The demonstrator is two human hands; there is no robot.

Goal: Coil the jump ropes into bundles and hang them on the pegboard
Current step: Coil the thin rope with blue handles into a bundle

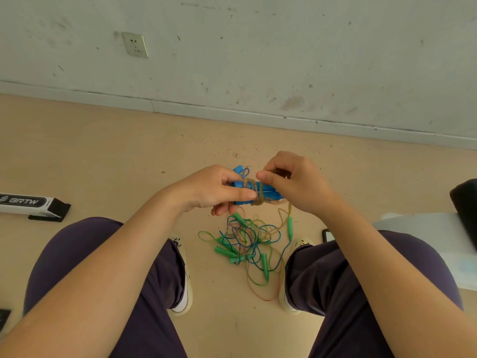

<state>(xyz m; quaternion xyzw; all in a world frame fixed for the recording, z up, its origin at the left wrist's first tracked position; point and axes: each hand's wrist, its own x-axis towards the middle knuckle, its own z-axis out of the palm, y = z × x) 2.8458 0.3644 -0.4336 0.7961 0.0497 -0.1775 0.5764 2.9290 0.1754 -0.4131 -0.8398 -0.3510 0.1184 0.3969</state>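
A pair of blue handles point(258, 193), held side by side, has tan rope point(254, 188) wound around its middle. The left hand point(214, 188) grips one end of the handles between thumb and fingers, while the right hand point(291, 180) pinches the rope above the wraps. A strand hangs down to a tangle of green, blue and red jump ropes point(247, 241) on the floor point(103, 156), lying between the person's shoes.

Both hands, left point(214, 188) and right point(291, 182), grip blue handles point(247, 188) wound with tan cord point(254, 192); tangled jump ropes point(247, 241) lie on the floor point(103, 156) at 6 o'clock.
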